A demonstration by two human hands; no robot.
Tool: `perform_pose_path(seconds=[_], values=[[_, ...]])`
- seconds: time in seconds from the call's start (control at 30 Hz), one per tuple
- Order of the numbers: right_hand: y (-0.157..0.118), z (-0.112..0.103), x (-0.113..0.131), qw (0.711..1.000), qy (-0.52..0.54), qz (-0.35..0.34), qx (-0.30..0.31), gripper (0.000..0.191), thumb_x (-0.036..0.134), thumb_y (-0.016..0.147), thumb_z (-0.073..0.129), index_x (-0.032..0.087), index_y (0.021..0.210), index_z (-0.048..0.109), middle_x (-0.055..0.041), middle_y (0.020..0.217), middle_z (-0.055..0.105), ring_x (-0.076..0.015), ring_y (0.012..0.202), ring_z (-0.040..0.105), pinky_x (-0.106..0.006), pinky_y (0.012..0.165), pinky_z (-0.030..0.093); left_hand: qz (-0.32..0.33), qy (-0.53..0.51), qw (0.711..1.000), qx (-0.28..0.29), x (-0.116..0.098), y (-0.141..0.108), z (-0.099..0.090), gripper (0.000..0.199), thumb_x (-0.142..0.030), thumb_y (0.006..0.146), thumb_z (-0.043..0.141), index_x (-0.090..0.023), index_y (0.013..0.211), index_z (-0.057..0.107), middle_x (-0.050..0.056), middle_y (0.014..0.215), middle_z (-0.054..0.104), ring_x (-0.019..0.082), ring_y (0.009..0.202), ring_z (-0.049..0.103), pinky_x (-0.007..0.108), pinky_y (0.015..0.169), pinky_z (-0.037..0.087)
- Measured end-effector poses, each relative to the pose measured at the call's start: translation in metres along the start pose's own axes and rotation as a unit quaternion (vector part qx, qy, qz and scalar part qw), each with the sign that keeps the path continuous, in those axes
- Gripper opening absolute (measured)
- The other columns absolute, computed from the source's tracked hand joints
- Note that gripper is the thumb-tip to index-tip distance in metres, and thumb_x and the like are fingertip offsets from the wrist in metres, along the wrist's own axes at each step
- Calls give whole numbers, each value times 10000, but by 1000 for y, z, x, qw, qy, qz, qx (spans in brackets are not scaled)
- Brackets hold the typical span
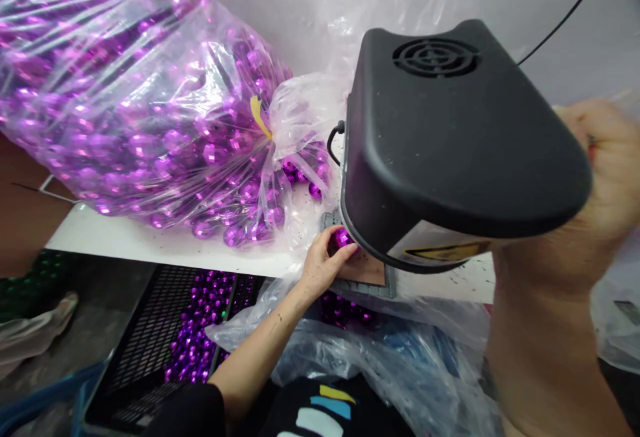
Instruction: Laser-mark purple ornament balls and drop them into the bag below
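Note:
My left hand (323,262) pinches a shiny purple faceted ball (343,238) between thumb and fingers. It holds the ball over a brown board (367,269) on a grey slotted metal plate (391,279). Above it, the black housing of a machine (450,130) with a round vent and a yellow warning label hides the tooling and part of the ball. My right hand (607,163) is raised at the machine's right side. Its fingers are curled closed, and the housing hides what they grip.
A large clear plastic bag (165,110) of purple balls, tied with yellow, lies on the white table (115,237). Below stands a black crate (150,337) of purple balls. Plastic sheeting (400,350) covers my lap. A person's foot (65,310) shows at lower left.

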State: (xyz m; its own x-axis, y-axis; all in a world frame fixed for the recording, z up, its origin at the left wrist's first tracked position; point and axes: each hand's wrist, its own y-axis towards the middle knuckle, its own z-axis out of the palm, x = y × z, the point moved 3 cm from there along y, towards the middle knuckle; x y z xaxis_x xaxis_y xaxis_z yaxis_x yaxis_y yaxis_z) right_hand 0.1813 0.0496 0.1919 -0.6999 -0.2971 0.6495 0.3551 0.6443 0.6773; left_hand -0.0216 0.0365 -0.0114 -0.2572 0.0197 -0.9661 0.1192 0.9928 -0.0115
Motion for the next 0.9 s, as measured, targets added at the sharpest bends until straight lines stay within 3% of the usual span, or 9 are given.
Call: perform_pose_path(seconds=[0.13, 0.33, 0.47, 0.6, 0.73, 0.9], values=[[-1, 1, 1, 1000, 5, 4, -1, 407, 487, 933, 484, 144, 715, 497, 31, 604, 340, -15, 570, 317, -266, 592, 207, 50, 75, 996, -8, 8, -3, 7, 510, -523, 831, 702, -237, 1243, 607, 91, 1127, 693, 279, 1049, 630, 454, 959, 506], [-2, -1, 1, 1000, 4, -5, 5, 306, 349, 937, 502, 140, 715, 477, 40, 603, 329, -2, 577, 307, -255, 592, 200, 127, 164, 976, 61, 1, -8, 18, 482, -495, 857, 665, -246, 1261, 580, 99, 1174, 682, 314, 1190, 582, 532, 1087, 398], [-1, -1, 0, 1000, -5, 3, 10, 339, 394, 938, 504, 141, 713, 497, 36, 601, 326, -8, 566, 312, -258, 588, 205, 129, 159, 978, 38, 4, -9, 20, 495, -506, 854, 660, -247, 1265, 565, 111, 1204, 669, 322, 1227, 566, 586, 1154, 320], [-3, -2, 2, 1000, -16, 0, 1, 329, 390, 932, 521, 144, 714, 515, 32, 590, 292, -16, 572, 306, -250, 571, 180, 114, 122, 985, 42, 9, -10, 20, 476, -485, 834, 698, -265, 1241, 581, 121, 1211, 673, 330, 1228, 567, 604, 1141, 351], [-20, -12, 0, 997, -11, -66, -40, 288, 377, 945, 497, 169, 762, 576, 15, 626, 421, -27, 597, 381, -253, 589, 284, 122, 132, 983, 45, 7, -10, 20, 472, -494, 851, 672, -226, 1233, 606, 139, 1216, 677, 336, 1213, 586, 610, 1134, 376], [-68, -29, -20, 992, 10, -126, 10, 284, 466, 881, 531, 225, 764, 625, -37, 653, 546, -141, 668, 586, -321, 624, 464, 141, 171, 974, 48, -2, -9, 18, 475, -513, 873, 632, -237, 1259, 610, 113, 1224, 687, 318, 1203, 604, 600, 1187, 323]])
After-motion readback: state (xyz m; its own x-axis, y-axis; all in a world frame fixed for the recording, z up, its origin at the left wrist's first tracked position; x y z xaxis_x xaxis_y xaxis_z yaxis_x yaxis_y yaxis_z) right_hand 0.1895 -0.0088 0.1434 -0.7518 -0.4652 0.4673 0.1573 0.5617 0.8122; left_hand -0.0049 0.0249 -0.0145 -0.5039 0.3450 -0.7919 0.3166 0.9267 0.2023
